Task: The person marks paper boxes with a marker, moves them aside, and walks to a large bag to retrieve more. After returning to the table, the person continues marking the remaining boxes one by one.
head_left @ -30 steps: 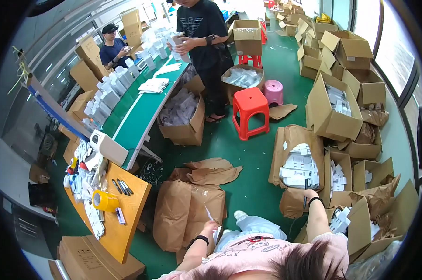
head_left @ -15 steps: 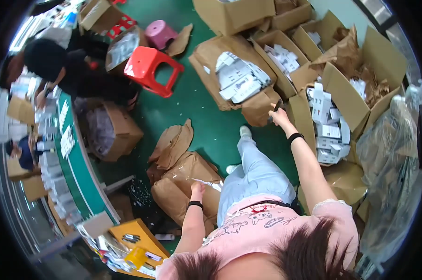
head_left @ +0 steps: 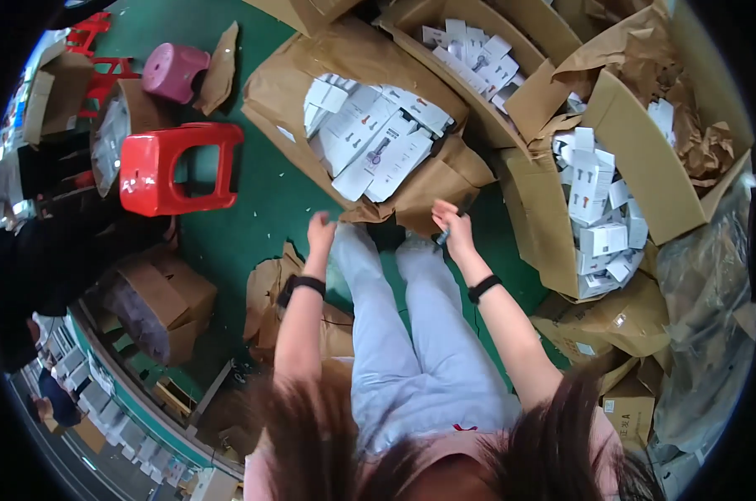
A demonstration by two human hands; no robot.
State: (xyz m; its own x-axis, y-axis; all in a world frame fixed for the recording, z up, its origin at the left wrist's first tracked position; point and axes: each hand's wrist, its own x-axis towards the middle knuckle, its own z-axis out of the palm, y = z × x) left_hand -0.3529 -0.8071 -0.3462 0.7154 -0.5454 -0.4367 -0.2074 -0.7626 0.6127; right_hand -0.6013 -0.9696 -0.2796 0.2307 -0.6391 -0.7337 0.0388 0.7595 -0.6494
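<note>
A large brown paper sack (head_left: pixel 273 92), torn wide across its top, lies in front of my feet. Several small white printed boxes (head_left: pixel 370 138) show through the tear. My left hand (head_left: pixel 319 234) hovers at the sack's near left edge, its fingers loosely bent and apart, with nothing visible in them. By the near right flap of the sack is my right hand (head_left: pixel 453 230), closed around a slim dark tool (head_left: pixel 442 237); its kind is too small to tell. Both wrists wear black bands.
Open cartons (head_left: pixel 545 225) of white boxes line the right side, beside clear plastic sheeting (head_left: pixel 704 334). At left stand a red stool (head_left: pixel 152 171), a pink stool (head_left: pixel 173 71) and a carton (head_left: pixel 169 292) with plastic bags. Crumpled brown paper (head_left: pixel 265 292) lies near my left forearm. A dark-clothed person (head_left: pixel 52 242) is at far left.
I have turned toward the torn sack, which now sits more centrally in view. My left hand has left the brown paper at lower left for the sack's edge; my right hand keeps the dark tool.
</note>
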